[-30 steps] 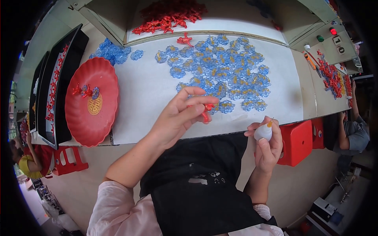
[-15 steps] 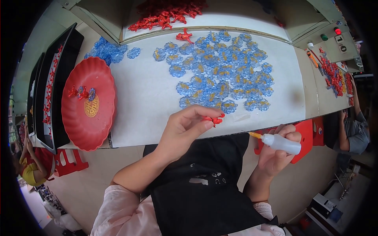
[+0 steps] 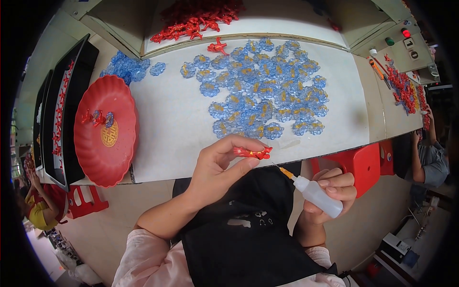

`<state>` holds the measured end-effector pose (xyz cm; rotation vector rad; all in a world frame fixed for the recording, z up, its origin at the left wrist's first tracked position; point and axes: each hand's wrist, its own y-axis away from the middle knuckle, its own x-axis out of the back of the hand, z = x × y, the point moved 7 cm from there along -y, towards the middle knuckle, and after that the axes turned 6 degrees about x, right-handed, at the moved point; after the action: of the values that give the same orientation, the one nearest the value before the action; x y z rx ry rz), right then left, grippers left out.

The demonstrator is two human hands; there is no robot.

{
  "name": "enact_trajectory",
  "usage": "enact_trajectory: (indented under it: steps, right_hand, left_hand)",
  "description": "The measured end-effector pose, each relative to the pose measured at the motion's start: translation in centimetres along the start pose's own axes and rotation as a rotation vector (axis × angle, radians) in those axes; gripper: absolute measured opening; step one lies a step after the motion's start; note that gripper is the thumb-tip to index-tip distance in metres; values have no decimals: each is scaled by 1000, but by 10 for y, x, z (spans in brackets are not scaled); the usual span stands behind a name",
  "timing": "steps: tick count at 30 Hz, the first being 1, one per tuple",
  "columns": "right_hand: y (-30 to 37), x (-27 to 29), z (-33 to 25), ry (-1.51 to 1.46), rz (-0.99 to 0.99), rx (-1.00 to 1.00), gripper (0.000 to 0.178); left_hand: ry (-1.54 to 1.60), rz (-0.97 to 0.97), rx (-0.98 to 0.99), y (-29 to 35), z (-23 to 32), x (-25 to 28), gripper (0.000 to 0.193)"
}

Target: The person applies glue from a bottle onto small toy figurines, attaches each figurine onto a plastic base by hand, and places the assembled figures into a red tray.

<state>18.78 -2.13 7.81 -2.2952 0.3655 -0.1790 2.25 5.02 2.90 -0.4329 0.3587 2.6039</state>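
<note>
Between the thumb and fingers of my left hand (image 3: pixel 217 165) is a small red figurine (image 3: pixel 253 152), lying sideways over the table's front edge. My right hand (image 3: pixel 330 196) grips a translucent squeeze bottle (image 3: pixel 319 197) with an orange needle tip (image 3: pixel 286 172). The needle points up and left toward the figurine, a short gap apart from it. Beyond my hands, many clear blue flower-shaped pieces (image 3: pixel 263 88) with yellow middles lie spread on white paper (image 3: pixel 165 134). One loose red figurine (image 3: pixel 217 46) lies at their far left.
A red scalloped dish (image 3: pixel 103 167) with a few pieces stands at the left, beside black trays (image 3: pixel 79 71). Blue pieces (image 3: pixel 125 67) are heaped behind it. Red figurines (image 3: pixel 196 19) fill the shelf. A red stool (image 3: pixel 366 167) stands at right; people sit at both sides.
My right hand has brought the bottle left, and its needle is nearer the figurine. In my left hand the figurine has turned, showing more of its length. The view has shifted slightly.
</note>
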Motion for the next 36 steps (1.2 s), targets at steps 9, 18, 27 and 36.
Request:
enact_trajectory:
  steps: [9,18,27,36]
  right_hand:
    - [6,-2,-3,85,-66,46,43]
    - [10,-2,-1,124,-101,31,42]
    - [9,-1,0,146,-150,38,42]
    - [6,10,-1,87,-32,59,42]
  left_hand:
    - [-14,-29,-20,2,-5,-6,15]
    - [-23,-27,-13,2,-11,-5,16]
    - [-11,-21,7,0,-15,-5,16]
    - [198,-38,229,-4,-31,-8,19]
